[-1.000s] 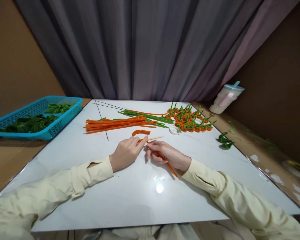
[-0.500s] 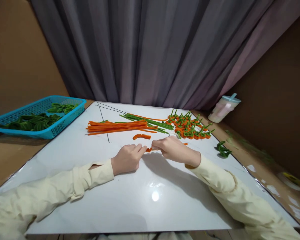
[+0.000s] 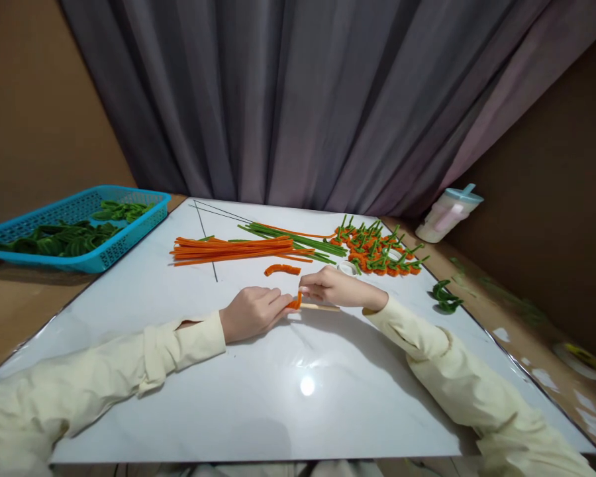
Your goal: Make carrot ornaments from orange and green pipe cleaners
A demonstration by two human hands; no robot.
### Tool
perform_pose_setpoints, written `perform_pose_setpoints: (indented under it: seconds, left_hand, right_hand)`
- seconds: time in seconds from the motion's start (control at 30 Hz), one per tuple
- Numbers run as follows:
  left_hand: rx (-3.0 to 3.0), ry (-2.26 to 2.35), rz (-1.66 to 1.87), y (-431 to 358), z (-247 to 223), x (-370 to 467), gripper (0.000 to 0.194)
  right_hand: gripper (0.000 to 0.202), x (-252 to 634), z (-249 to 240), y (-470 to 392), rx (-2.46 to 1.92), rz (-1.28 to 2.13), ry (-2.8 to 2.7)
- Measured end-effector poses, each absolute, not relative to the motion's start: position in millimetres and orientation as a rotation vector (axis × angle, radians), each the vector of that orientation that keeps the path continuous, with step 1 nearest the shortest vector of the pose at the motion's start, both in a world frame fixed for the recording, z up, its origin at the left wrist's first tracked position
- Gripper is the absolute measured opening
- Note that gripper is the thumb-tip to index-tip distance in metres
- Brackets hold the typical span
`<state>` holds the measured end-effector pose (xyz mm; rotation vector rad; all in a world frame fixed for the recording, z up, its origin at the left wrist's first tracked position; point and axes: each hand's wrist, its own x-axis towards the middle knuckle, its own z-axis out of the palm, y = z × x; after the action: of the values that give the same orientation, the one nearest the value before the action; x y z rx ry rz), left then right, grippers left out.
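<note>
Between the fingertips of my left hand are an orange pipe cleaner and the end of a thin wooden stick, which points right. My right hand is closed at the pipe cleaner's raised end, its thumb and forefinger pinched together. How the pipe cleaner meets the stick is partly hidden by my left fingers. Just beyond my hands lies a short, curved orange coil. A bundle of straight orange pipe cleaners is farther back, with green pipe cleaners behind it.
Several orange pieces with upright green stems cluster at the back right, near a white ring. Green curled pieces lie by the table's right edge. A blue basket with green pieces stands left; a lidded cup stands right.
The wooden stick now shows to the right of my left fingertips. My right hand has shifted slightly, and the orange pipe cleaner's end now stands up between my hands.
</note>
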<state>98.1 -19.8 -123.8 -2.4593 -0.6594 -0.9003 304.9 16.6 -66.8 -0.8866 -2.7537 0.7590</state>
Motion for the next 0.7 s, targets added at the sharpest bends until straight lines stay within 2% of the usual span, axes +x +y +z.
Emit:
perform_pose_setpoints:
  seconds: [0.27,0.4,0.53,0.6,0.7]
  left_hand:
    - [-2.434,-0.635,-1.02,-21.6,-121.0,97.5,0.028]
    - [-2.42,-0.733,-1.07,-17.1,-121.4,95.0,0.025]
    - [-2.382,-0.938,-1.093,-8.0,-123.4,93.3,0.024]
    - [-2.371,-1.014,-1.07,-4.5,-125.1,93.3,0.027]
    - [-2.401,-1.041,-0.993,-2.6,-128.2,93.4,0.031]
  right_hand:
    - [0.04,301.0,-89.6,10.8,-0.857,1.421,-2.392]
    - [0.036,295.0,-100.6,5.9,-0.851,1.572,-2.125]
    - [0.032,286.6,-106.1,0.4,-1.057,1.349,-2.062]
    - [0.03,283.2,-105.8,-3.9,-1.137,1.04,-2.194]
    - [0.015,280.6,-101.1,-10.9,-1.181,0.424,-2.567]
